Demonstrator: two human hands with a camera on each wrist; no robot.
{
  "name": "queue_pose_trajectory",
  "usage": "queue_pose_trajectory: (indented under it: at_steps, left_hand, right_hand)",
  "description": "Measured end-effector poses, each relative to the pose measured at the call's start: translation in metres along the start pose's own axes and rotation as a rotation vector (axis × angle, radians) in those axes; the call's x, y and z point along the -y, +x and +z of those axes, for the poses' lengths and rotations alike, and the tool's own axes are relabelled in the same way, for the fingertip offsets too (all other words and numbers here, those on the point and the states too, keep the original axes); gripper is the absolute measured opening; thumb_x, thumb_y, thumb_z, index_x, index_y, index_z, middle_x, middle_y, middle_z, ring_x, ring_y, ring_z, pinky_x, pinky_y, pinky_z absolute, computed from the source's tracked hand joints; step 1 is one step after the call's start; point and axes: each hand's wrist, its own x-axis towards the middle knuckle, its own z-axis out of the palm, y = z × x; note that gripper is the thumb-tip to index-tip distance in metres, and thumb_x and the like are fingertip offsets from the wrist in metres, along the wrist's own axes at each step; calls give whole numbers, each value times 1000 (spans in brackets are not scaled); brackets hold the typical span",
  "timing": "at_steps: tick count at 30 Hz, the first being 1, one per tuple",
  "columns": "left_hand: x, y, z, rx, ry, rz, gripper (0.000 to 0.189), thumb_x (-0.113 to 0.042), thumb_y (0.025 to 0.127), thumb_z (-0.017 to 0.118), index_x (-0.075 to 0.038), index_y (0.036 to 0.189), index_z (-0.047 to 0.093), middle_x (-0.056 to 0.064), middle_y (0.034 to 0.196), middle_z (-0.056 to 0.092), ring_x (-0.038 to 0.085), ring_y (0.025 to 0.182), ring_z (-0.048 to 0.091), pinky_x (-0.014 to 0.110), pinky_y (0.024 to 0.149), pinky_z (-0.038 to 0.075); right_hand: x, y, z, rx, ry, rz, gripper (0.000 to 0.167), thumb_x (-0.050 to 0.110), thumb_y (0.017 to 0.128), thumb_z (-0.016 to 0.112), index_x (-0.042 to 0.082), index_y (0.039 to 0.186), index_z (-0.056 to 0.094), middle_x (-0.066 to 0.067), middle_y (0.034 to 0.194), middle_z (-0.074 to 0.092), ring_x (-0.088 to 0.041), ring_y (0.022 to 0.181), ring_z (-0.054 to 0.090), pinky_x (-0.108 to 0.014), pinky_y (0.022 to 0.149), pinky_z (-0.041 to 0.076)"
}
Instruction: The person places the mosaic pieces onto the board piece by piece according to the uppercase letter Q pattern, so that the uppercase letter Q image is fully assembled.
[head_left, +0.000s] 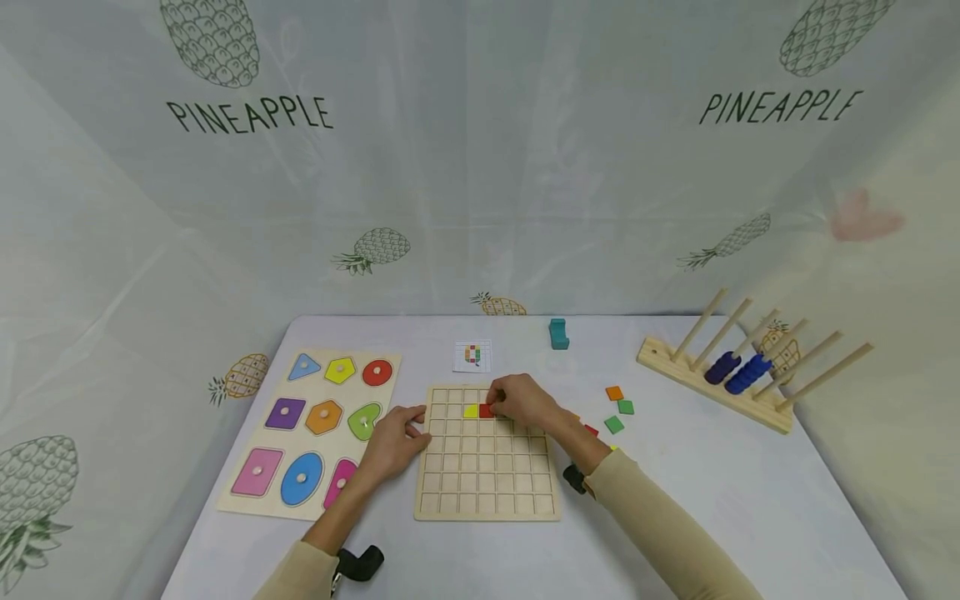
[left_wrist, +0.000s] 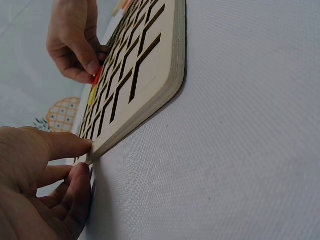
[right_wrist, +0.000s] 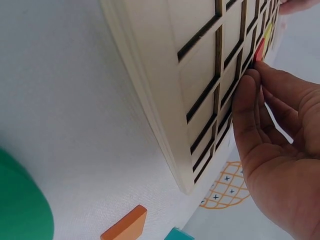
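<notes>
1. Red tile (head_left: 485, 411): twelve o'clock on the board (head_left: 487, 481). Probably light, stiff, a bit slick; pinch opposite edges.
2. Right hand (head_left: 525, 402): fingertips pinched on the red tile.
3. Left hand (head_left: 395, 442): thumb and finger clamped on the board's nine o'clock edge. Board likely rigid, could slide; good hold there.
4. Fingers mask the red tile's edge; can't tell if seated. Right forearm (head_left: 581, 440) partly covers loose tiles (head_left: 591, 431) toward three o'clock. Green thing (right_wrist: 22, 200) cut off, unclear.
</notes>
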Motion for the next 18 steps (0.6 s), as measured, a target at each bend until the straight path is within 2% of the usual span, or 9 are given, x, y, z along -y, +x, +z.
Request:
queue_pose_trajectory:
  at_steps: [11, 18]
  left_hand:
    - [1, -1, 0, -2, 4, 5, 52, -11, 85, 79, 1, 132, 63, 2, 104, 64, 9, 80, 62, 25, 65, 47]
    - [1, -1, -1, 0, 6, -2, 52, -12, 85, 79, 0, 133, 63, 2, 104, 63, 10, 80, 62, 25, 65, 47]
  right_hand:
    - [-1, -2, -1, 10, 28, 4, 3, 15, 93, 71, 12, 93, 71, 5, 85, 65, -14, 78, 56, -30, 71, 47]
    - [-6, -11, -9, -1, 96, -15, 5, 17, 93, 70, 16, 96, 74, 7, 84, 67, -13, 76, 57, -30, 69, 47]
